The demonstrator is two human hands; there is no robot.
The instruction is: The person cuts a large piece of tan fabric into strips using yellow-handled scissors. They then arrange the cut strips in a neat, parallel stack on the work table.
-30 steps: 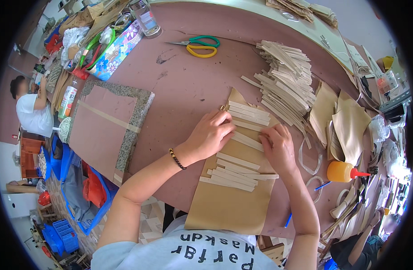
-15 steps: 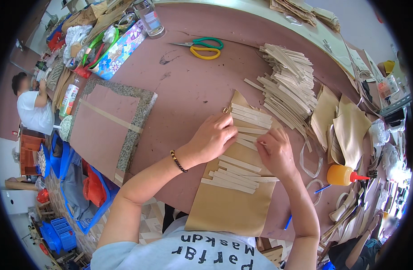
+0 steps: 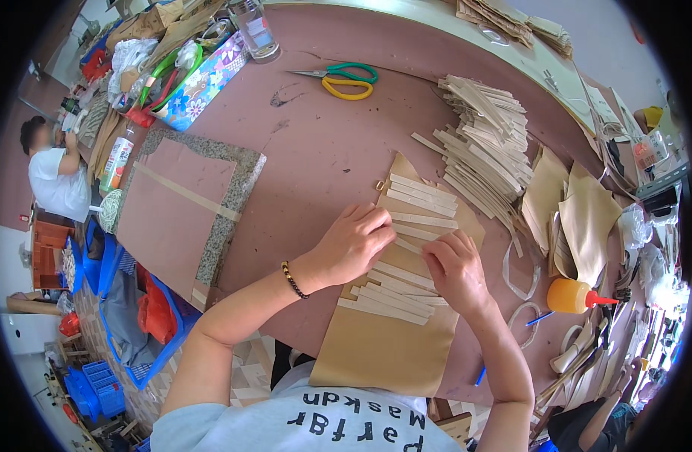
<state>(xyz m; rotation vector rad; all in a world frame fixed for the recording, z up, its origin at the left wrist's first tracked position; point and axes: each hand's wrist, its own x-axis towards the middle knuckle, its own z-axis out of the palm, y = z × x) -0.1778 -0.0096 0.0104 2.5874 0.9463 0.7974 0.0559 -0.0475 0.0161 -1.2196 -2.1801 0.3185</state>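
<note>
A tan leather-like sheet [image 3: 376, 346] lies lengthwise before me, bearing several narrow cream strips [image 3: 391, 301] in slanting rows. Over its left edge, my left hand [image 3: 357, 242] is closed, thumb and fingers at the left end of a short strip [image 3: 410, 245]. My right hand [image 3: 457, 271] is above the sheet's right side with bent fingers drawn together; that strip's right end runs toward it, and whatever its fingertips hold is hidden. Further up the sheet, more strips [image 3: 421, 194] lie side by side. A small metal ring [image 3: 380, 185] sits by the sheet's upper left edge.
Beyond the sheet is a large heap of cream strips [image 3: 485, 135]. Scissors [image 3: 346, 79] with green and yellow handles lie farther back. An orange glue bottle [image 3: 570, 297] and tan pieces [image 3: 587, 215] are at right. On the left rests a stone slab [image 3: 244, 169]; a person [image 3: 58, 173] is beyond.
My right hand has shifted slightly down and left, and its fingers have turned downward. The left hand has moved a little lower beside the strips.
</note>
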